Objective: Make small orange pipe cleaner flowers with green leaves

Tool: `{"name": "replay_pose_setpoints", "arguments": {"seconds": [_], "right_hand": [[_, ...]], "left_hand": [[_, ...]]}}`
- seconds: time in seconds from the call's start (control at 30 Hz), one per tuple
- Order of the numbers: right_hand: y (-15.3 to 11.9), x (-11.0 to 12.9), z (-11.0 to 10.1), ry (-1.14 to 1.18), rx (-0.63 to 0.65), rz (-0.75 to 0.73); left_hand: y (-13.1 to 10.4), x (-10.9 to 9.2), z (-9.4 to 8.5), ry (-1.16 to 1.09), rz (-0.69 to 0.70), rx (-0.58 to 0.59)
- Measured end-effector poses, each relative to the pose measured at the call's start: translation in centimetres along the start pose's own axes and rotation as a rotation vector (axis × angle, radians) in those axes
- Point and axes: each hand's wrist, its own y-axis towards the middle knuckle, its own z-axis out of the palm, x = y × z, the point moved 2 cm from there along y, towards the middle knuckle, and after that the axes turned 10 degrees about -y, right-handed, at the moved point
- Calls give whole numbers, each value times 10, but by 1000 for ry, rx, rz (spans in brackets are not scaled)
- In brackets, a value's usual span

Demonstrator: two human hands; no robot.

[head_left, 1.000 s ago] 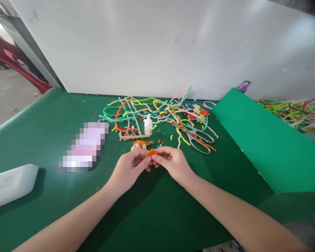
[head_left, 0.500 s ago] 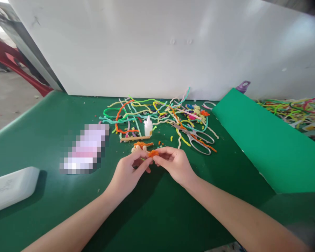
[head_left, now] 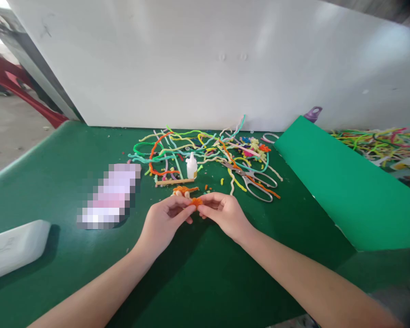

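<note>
A small orange fuzzy piece is pinched between the fingertips of both hands. My left hand grips it from the left and my right hand from the right, with the thumbs close together. Just beyond my left fingers lies an orange and cream fuzzy piece, partly hidden by them. Behind it are a thin wooden stick and a small white bottle standing upright. Metal scissors lie open to the right, among the coloured fuzzy stems.
A green board lies at the right, near more stems and a purple loop. On the left are a blurred pinkish object and a white case. A white panel rises behind the green table.
The thumbs have come a little closer together on the orange piece, and more of its ruffled top shows. The whole view has shifted slightly.
</note>
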Motion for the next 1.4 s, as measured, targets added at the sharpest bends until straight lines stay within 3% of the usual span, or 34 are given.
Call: {"name": "replay_pose_setpoints", "arguments": {"seconds": [0.3, 0.73, 1.07, 1.4], "right_hand": [[1, -2, -1, -13, -9, 39], [0, -1, 3, 7, 5, 49], [0, 4, -1, -12, 18, 25], [-3, 2, 0, -40, 32, -48]], "left_hand": [[1, 6, 0, 29, -5, 9], [-3, 5, 1, 180, 56, -69], [0, 5, 2, -86, 31, 43], [-1, 4, 2, -39, 35, 31]]}}
